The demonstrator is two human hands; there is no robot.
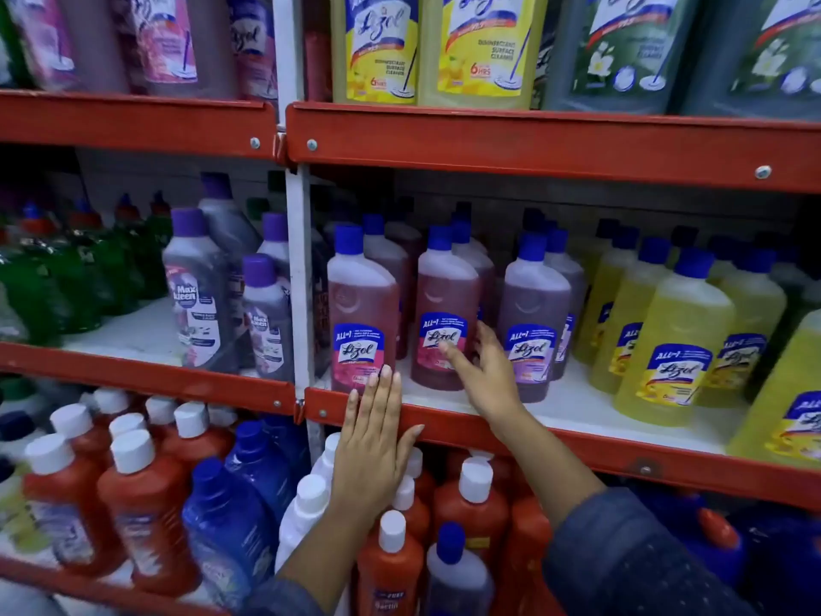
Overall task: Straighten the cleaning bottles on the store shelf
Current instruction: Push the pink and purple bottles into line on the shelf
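Note:
On the middle shelf stand pink bottles with blue caps: one at the left [360, 313], one in the middle [444, 304], and a purple-tinted one [531, 322] to its right. My left hand [375, 442] lies flat, fingers together, over the red shelf edge [577, 446], its fingertips reaching the base of the left pink bottle. My right hand [482, 366] is spread open between the middle pink bottle and the purple-tinted one, thumb against the middle bottle's label, fingers behind it. Neither hand holds anything.
Yellow bottles [675, 344] fill the shelf's right side. Purple-capped bottles [200, 286] and green ones [71, 277] stand left of the white upright [298, 277]. Large yellow [382, 46] and green containers sit above. Red, blue and white-capped bottles [142, 504] crowd the shelf below.

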